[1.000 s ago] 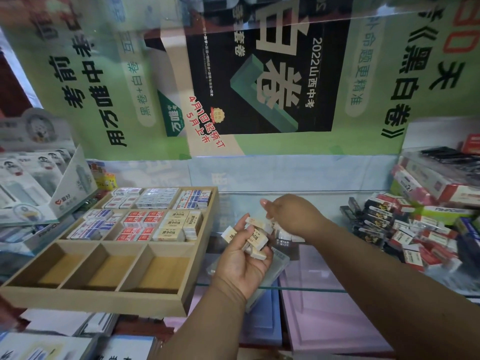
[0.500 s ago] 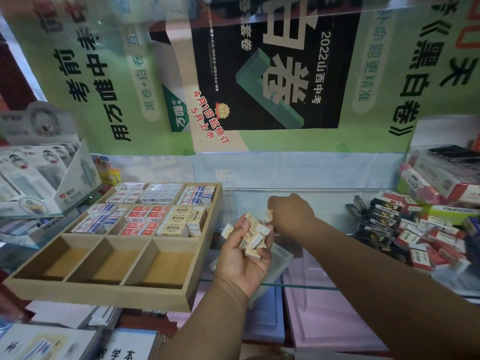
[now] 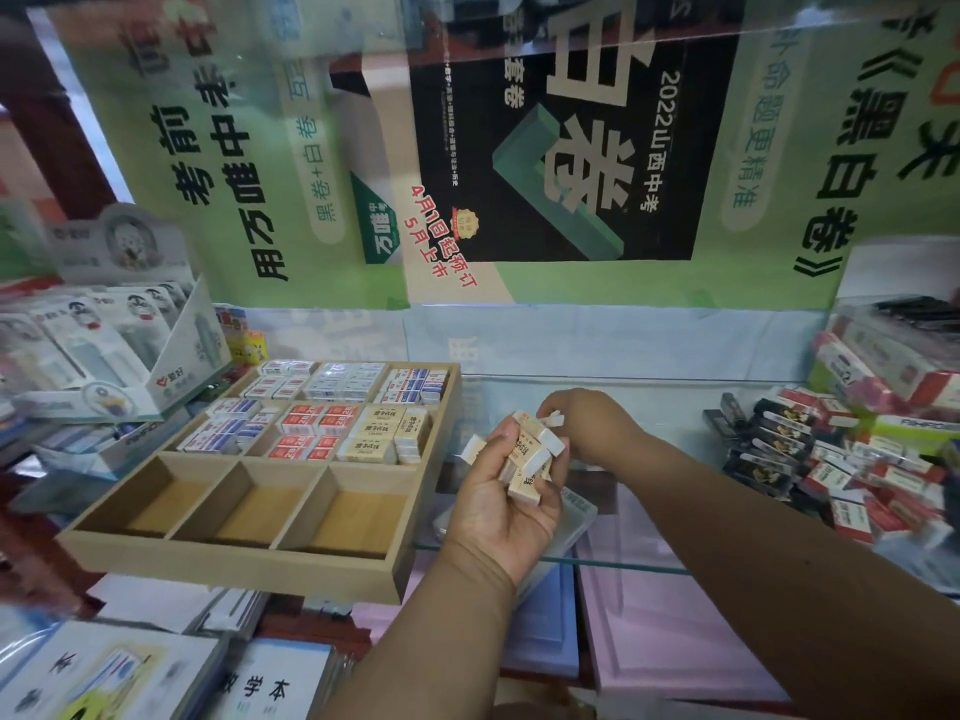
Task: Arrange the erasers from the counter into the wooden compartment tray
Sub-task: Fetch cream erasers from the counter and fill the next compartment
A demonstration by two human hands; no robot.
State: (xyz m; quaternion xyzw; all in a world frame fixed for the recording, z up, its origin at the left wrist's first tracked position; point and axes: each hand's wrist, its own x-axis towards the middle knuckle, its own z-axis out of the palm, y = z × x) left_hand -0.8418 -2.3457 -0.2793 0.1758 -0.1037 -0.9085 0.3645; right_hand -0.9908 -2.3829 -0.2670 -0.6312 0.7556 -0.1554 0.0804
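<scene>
My left hand [image 3: 501, 504] cups a stack of erasers [image 3: 530, 454], palm up, so I can load several at once. Right hand [image 3: 589, 426] pinches one more just above. Tray [image 3: 410, 517] sits left, front 3 slots empty.

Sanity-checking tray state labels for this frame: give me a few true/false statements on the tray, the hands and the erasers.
1. The wooden tray has its three nearest compartments empty. True.
2. The left hand holds a bunch of cream erasers. True.
3. The right hand rests inside the tray. False: it is over the glass counter, right of the tray, pinching a small white eraser.
4. The pile of loose erasers lies left of the tray. False: it is on the right side of the counter.
5. The cream erasers in the tray fill the middle row's right compartment. True.
</scene>
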